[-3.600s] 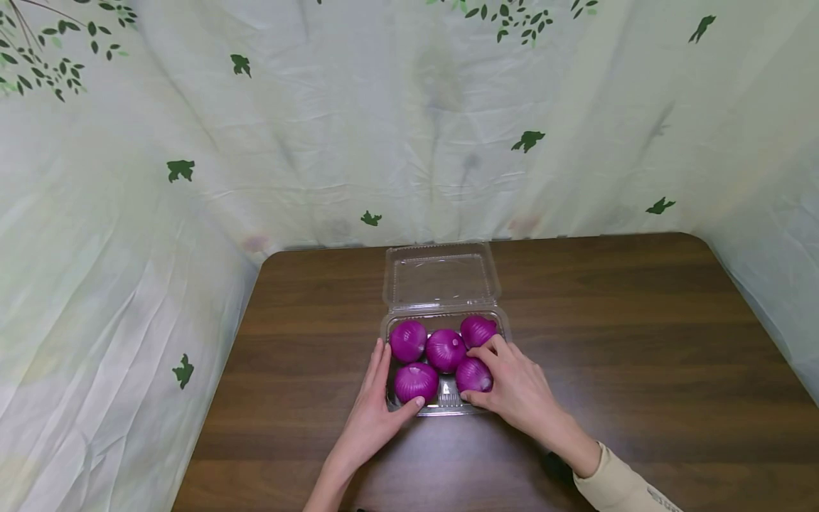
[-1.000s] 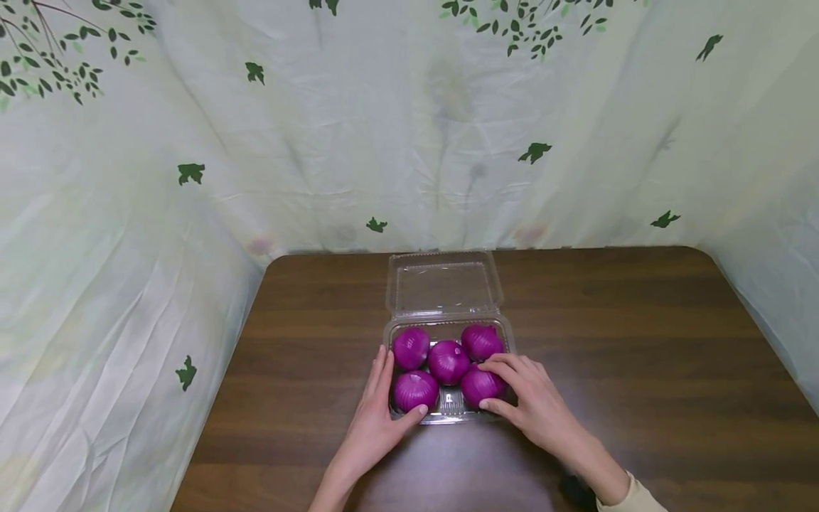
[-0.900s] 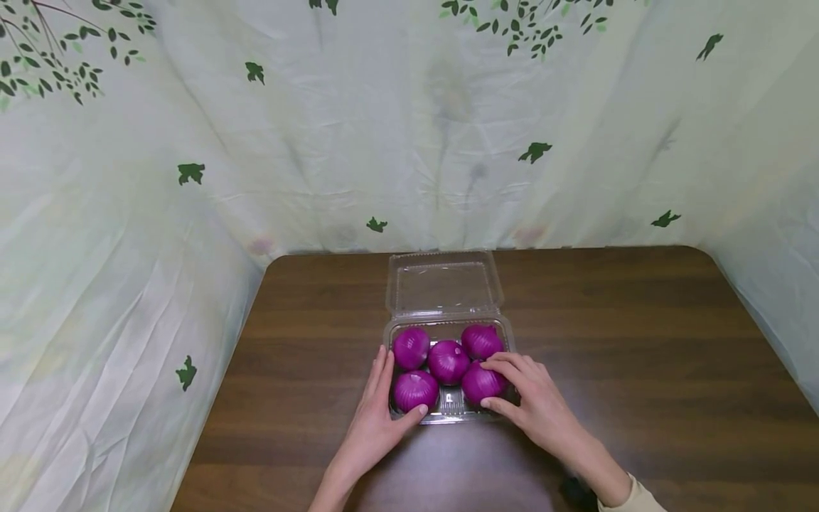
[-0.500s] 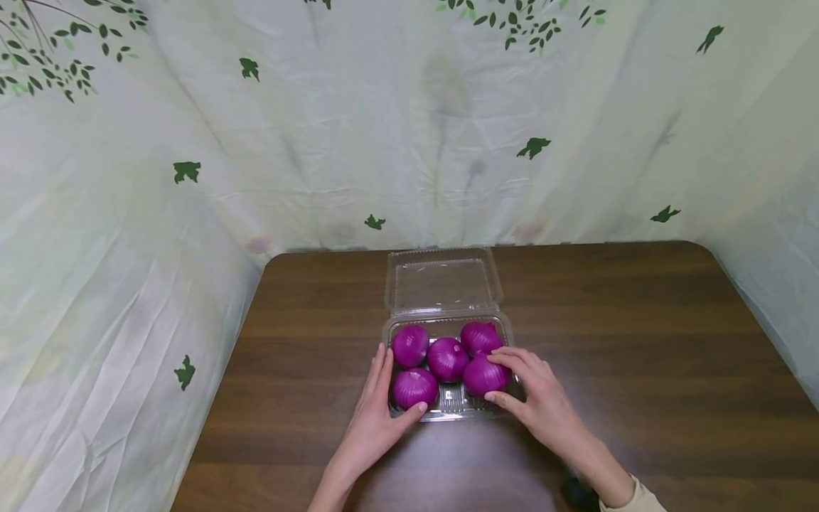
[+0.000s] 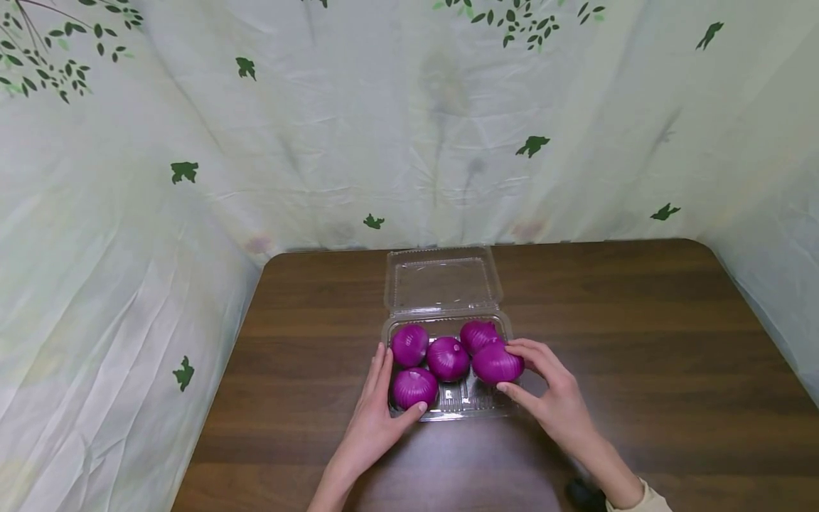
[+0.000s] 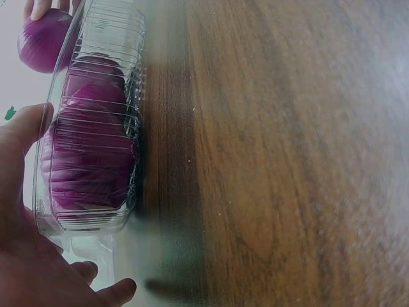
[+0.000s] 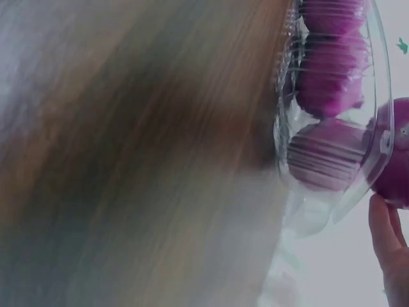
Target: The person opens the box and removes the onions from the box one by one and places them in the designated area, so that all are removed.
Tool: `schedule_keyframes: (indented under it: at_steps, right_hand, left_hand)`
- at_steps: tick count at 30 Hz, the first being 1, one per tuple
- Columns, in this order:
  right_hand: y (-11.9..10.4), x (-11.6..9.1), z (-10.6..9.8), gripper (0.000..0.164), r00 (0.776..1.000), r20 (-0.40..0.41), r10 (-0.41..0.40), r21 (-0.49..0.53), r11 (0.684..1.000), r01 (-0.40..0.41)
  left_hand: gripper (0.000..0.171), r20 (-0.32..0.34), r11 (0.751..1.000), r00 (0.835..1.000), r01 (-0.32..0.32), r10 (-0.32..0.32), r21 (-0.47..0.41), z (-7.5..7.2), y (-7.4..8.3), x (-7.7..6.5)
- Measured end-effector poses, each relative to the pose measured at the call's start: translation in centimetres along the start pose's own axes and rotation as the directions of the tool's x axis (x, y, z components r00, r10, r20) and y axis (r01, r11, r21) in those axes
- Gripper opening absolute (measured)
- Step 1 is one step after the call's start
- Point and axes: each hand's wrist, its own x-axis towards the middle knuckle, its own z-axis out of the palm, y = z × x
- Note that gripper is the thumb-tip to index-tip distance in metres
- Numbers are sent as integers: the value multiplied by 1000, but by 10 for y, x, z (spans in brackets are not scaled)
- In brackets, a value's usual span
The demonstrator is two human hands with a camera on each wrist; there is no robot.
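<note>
A clear plastic clamshell container point(image 5: 457, 411) lies on the table with its lid point(image 5: 441, 281) folded back. My right hand point(image 5: 553, 398) grips a red onion point(image 5: 497, 363) between thumb and fingers. The right wrist view has this onion point(image 7: 397, 160) raised above the container's rim. Several other red onions point(image 5: 416, 388) sit inside, at the left, middle and back right. The front right spot under the held onion shows bare plastic. At the front left corner rests my left hand point(image 5: 374, 419), its fingers straight along the side and its thumb on the front rim.
The brown wooden table point(image 5: 640, 341) stretches out on both sides of the container. A pale curtain point(image 5: 409, 142) with green leaf prints hangs behind and beside it. Near my right sleeve point(image 5: 640, 500) is a small dark object point(image 5: 582, 492).
My right hand has lifted the front right onion out of its spot and carried it up and to the right. The left hand keeps its place at the container's corner.
</note>
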Motion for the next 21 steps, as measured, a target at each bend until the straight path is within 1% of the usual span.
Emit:
schedule_keyframes:
  at_steps: [3, 6, 10, 13, 17, 21]
  right_hand:
    - [0, 0, -3, 56, 1000, -16, 20, 14, 1000, -20]
    - [12, -2, -4, 59, 999, -28, 43, 40, 998, -42]
    - [31, -5, -4, 62, 998, -57, 26, 93, 995, -21]
    - [39, -5, -7, 63, 996, -89, 10, 131, 991, 1]
    - [45, -4, -11, 63, 989, -140, 43, 161, 987, -20]
    - [50, -3, -16, 61, 977, -197, 84, 182, 982, -48]
  left_hand:
    - [107, 1, 1000, 1000, 2, -2, -1, 0, 0, 0]
    - [107, 0, 1000, 1000, 0, 0, -3, 0, -1, 0]
    - [107, 0, 1000, 1000, 0, 0, -4, 0, -1, 0]
    - [107, 0, 1000, 1000, 0, 0, -6, 0, -1, 0]
    - [107, -3, 1000, 1000, -1, 1, -4, 1, -1, 0]
    - [107, -2, 1000, 1000, -1, 1, -6, 1, -1, 0]
